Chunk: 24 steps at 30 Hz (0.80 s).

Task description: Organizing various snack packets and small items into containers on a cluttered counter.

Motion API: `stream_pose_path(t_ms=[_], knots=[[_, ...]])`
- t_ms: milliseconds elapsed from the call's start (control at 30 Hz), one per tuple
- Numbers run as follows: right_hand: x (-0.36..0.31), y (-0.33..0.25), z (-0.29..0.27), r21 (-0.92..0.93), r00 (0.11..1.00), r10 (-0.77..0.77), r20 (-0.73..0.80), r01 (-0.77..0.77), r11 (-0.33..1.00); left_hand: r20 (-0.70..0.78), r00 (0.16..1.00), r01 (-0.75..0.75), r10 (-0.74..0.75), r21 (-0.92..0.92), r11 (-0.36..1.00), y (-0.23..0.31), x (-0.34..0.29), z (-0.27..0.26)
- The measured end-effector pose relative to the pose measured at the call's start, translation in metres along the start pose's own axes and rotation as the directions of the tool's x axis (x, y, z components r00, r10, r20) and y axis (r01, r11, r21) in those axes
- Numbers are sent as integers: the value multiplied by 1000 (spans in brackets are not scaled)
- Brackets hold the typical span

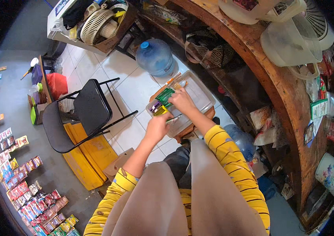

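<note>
A clear plastic box [203, 88] rests on a wooden stool or small stand [183, 132] in front of my knees. Green packets [164, 95] lie along its left side, with yellow packets [160, 110] and a purple and white item [155, 106] nearer to me. My right hand [183, 102] reaches over the box, its fingers closed at the edge of the green packets. Beside the near left corner, my left hand [158, 126] is closed in a pinch. A thin, pale greenish strip [173, 119] sticks out from its fingers; its kind is too small to tell.
A black folding chair [92, 104] stands at left beside yellow folded cardboard [84, 157]. Beyond the box is a blue water jug [155, 58]; another jug [239, 141] sits by my right knee. A curved wooden counter [271, 78] bounds the right. Snack sachets [29, 202] hang at far left.
</note>
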State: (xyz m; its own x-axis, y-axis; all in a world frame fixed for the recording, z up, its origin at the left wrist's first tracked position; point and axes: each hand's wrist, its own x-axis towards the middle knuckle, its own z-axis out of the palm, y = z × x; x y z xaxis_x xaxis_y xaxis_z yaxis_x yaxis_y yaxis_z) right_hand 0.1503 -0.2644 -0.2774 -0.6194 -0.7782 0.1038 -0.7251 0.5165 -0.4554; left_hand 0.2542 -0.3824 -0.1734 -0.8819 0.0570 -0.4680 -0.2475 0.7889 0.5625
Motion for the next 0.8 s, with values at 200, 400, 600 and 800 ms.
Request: stream_pose_path(t_ms=[200, 400, 600, 800], knots=[[5, -2, 9, -181, 969, -204, -143, 177, 968, -150, 974, -182, 169, -78, 980, -13, -1, 71], [8, -2, 21, -27, 984, -40, -171, 36, 999, -182, 983, 19, -16, 14, 1000, -24, 20, 101], [12, 2, 16, -37, 997, -48, -68, 46, 998, -43, 983, 185, -180, 147, 972, -28, 13, 94], [9, -5, 20, 35, 991, 47, -129, -43, 998, -2, 1000, 15, -15, 149, 989, -39, 4, 96]])
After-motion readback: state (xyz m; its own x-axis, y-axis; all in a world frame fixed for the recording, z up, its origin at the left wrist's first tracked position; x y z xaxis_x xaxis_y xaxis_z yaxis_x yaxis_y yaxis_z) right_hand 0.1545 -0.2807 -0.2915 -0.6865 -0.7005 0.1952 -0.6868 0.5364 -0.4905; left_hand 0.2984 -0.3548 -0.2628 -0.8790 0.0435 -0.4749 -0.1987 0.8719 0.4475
